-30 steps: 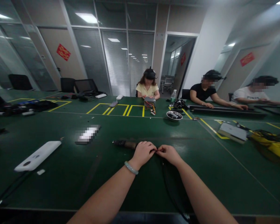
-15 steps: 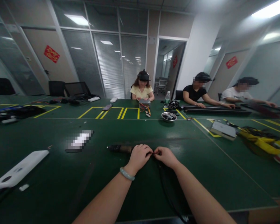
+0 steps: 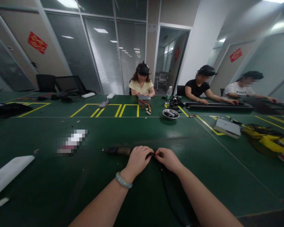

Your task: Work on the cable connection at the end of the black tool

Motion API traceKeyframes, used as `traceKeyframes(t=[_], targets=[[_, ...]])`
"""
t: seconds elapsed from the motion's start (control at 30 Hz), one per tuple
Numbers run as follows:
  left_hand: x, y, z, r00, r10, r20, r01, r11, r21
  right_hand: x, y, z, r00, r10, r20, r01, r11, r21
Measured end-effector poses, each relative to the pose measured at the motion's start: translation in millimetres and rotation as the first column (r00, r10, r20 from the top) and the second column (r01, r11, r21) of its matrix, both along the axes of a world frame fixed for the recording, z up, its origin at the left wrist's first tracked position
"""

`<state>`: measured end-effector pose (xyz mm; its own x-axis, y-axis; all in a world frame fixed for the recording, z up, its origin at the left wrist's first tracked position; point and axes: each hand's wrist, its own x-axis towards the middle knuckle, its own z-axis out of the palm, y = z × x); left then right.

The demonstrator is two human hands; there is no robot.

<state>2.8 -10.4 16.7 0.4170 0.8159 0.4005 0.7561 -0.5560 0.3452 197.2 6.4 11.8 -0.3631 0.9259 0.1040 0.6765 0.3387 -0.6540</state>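
On the green table lies what looks like an electric screwdriver [image 3: 117, 151], dark with a brownish body, its thin tip pointing left. My left hand [image 3: 140, 160] is curled over its rear end, hiding that part. Close beside it, my right hand [image 3: 168, 160] pinches at the tail, where a black cord [image 3: 165, 186] starts and runs toward the table's near edge. The two hands' fingertips almost meet. Something small and dark shows between them, too small to make out.
To the left lie a pixelated phone-like object [image 3: 73, 142] and a white power strip [image 3: 11, 173]. Ahead is a metal bowl [image 3: 170, 114] of small parts; rightward, a grey box [image 3: 227, 127] and a yellow tool bag [image 3: 272, 143]. Several people sit across the table.
The camera view has tilted down and turned slightly, so the surroundings shift. My hands stay at the screwdriver's tail, with only small finger movement.
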Motion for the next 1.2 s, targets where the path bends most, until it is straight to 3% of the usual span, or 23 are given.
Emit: traceKeyframes(t=[0.27, 0.63, 0.9, 1.2], targets=[[1, 6, -2.4, 0.999, 0.028, -0.015, -0.029, 0.998, -0.047, -2, 5, 6.5, 0.997, 0.046, 0.066, -0.047, 0.999, 0.023], [1, 10, -3.6, 0.999, 0.028, -0.034, -0.03, 0.998, -0.047, 0, 9, 0.4, 1.0, 0.01, -0.023, -0.011, 0.999, -0.047], [1, 9, -6.1, 0.999, 0.014, -0.053, -0.015, 1.0, -0.026, 5, 13, -8.9, 0.998, 0.041, -0.039, -0.04, 0.999, 0.018], [0, 8, -11.0, 0.997, 0.02, -0.071, -0.019, 1.0, 0.006, 5, 11, -10.4, 0.995, 0.031, -0.099, -0.033, 0.999, -0.022]])
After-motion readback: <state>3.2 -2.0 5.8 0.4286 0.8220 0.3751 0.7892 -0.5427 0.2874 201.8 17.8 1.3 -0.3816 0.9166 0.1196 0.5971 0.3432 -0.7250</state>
